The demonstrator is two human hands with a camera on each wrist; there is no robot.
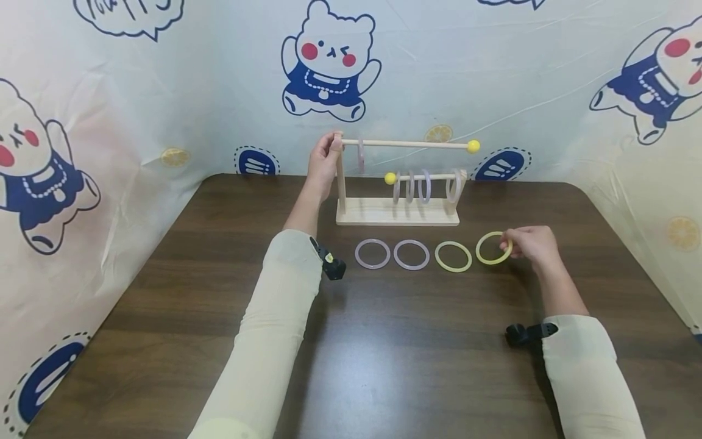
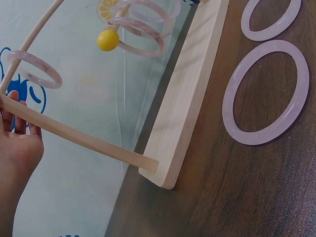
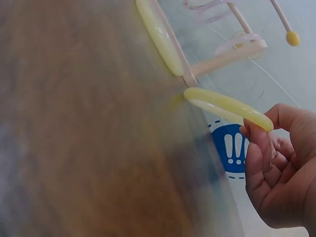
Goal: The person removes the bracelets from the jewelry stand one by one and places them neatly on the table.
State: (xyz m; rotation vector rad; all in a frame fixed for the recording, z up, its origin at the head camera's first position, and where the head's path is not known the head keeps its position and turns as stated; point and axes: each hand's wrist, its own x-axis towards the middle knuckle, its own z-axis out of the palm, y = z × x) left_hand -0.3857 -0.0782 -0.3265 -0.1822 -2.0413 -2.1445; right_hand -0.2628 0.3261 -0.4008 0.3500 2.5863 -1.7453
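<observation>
At the far side of the table, my left hand (image 1: pixel 323 161) grips the top of the tall left post (image 2: pixel 79 134) of a wooden bangle stand (image 1: pixel 397 214). One pale pink bangle (image 1: pixel 361 156) hangs on the stand's upper rod (image 1: pixel 414 144), close to that hand. Several pale bangles hang from the shorter lower rod; among them is a lilac one (image 1: pixel 428 186). My right hand (image 1: pixel 532 244) pinches the edge of a yellow bangle (image 3: pixel 224 102) between thumb and fingers, to the right of the other loose bangles and in front of the stand.
In a row before the stand lie two lilac bangles, one at left (image 1: pixel 373 267) and one beside it (image 1: pixel 412 268), then a yellow-green bangle (image 1: pixel 454 270). Yellow balls cap the upper rod (image 1: pixel 473 146) and lower rod (image 1: pixel 390 178). A printed cloth (image 1: pixel 428 73) hangs behind the brown table (image 1: pixel 384 366).
</observation>
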